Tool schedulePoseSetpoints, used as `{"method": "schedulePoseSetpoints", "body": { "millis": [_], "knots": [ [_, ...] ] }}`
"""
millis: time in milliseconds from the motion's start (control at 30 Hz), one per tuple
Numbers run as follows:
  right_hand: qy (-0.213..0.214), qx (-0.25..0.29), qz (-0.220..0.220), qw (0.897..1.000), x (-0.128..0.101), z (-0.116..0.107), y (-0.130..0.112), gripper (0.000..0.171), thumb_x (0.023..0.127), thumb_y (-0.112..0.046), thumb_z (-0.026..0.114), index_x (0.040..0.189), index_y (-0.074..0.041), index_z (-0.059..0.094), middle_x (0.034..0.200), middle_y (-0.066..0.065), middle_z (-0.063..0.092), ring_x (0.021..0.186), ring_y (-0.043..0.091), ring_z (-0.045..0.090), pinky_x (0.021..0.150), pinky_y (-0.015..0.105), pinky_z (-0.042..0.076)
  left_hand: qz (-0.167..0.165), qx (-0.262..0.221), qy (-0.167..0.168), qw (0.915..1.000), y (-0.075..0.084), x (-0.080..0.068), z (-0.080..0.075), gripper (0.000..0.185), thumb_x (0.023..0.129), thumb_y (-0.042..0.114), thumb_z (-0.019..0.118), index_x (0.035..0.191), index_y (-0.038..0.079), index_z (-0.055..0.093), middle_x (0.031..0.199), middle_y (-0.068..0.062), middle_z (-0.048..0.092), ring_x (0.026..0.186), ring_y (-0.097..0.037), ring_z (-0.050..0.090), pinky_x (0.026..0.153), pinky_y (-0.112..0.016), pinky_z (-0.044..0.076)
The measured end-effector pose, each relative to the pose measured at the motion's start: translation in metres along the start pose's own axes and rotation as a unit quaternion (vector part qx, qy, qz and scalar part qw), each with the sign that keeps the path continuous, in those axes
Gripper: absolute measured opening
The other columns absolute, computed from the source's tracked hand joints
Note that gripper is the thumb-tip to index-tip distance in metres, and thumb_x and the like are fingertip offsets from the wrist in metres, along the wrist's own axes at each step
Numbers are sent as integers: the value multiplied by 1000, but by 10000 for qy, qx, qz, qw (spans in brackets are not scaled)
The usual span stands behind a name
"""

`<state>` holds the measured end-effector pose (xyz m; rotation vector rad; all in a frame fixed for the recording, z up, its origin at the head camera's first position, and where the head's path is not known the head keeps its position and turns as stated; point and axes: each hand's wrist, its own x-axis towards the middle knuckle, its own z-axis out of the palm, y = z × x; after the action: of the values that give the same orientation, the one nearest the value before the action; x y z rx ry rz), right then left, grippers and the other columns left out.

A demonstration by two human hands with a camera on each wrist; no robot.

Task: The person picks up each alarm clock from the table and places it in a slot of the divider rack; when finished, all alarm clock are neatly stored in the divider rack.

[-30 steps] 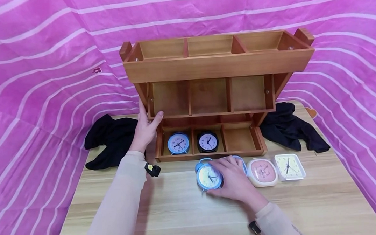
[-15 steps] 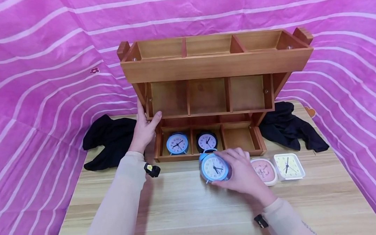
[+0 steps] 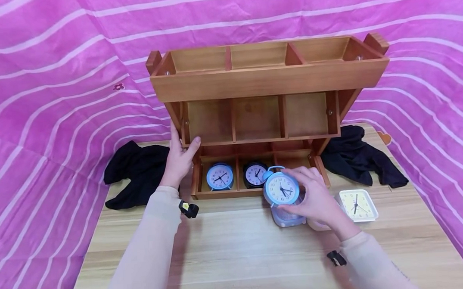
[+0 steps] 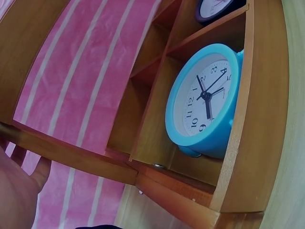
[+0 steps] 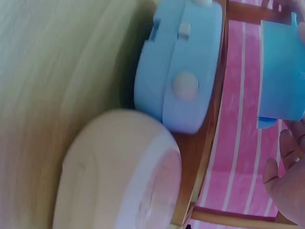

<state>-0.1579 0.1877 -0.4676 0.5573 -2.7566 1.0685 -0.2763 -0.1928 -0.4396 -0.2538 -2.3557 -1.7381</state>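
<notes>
My right hand pinches a light-blue alarm clock with a top handle, thumb at its lower edge and fingers at its upper right. The clock is raised before the bottom tier of a three-tier wooden box, overlapping the right compartment in the head view. My left hand rests at the box's left side, thumb extended by the middle tier's lower corner. A blue round clock stands in the bottom-left compartment and a black round clock in the bottom-middle one.
On the table, a blue clock and a cream clock with a pink face stand partly behind my right hand. Right of them is a white square clock. Black cloths lie left and right.
My right hand has lifted the light-blue clock off the table and moved it up and right, toward the box's bottom-right compartment. My left hand has stayed at the box's side.
</notes>
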Motion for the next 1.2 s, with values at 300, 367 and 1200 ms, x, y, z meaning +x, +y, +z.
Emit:
{"method": "schedulePoseSetpoints", "body": {
  "millis": [300, 367, 1200],
  "knots": [
    [80, 8, 168, 9998, 10, -7, 24, 95, 63, -37, 103, 144, -12, 61, 128, 3, 62, 120, 25, 44, 93, 46, 42, -81, 213, 103, 9997, 0, -2, -1, 100, 102, 28, 68, 167, 37, -7, 174, -4, 10, 157, -26, 22, 127, -49, 22],
    [92, -16, 215, 9997, 13, -8, 30, 95, 64, -36, 102, 145, -12, 60, 130, 5, 62, 121, 26, 44, 94, 46, 43, -124, 296, 128, 9994, 1, -3, -1, 100, 102, 29, 67, 167, 37, -8, 175, -4, 8, 158, -26, 19, 128, -48, 20],
    [-158, -142, 607, 9979, 35, -24, 71, 88, 72, -33, 97, 145, -6, 58, 137, 19, 58, 123, 39, 50, 106, 60, 41, -224, -51, 42, 9997, -1, -1, 1, 103, 102, 27, 68, 167, 29, -12, 176, 1, 0, 160, -22, 14, 129, -45, 17]
  ]
}}
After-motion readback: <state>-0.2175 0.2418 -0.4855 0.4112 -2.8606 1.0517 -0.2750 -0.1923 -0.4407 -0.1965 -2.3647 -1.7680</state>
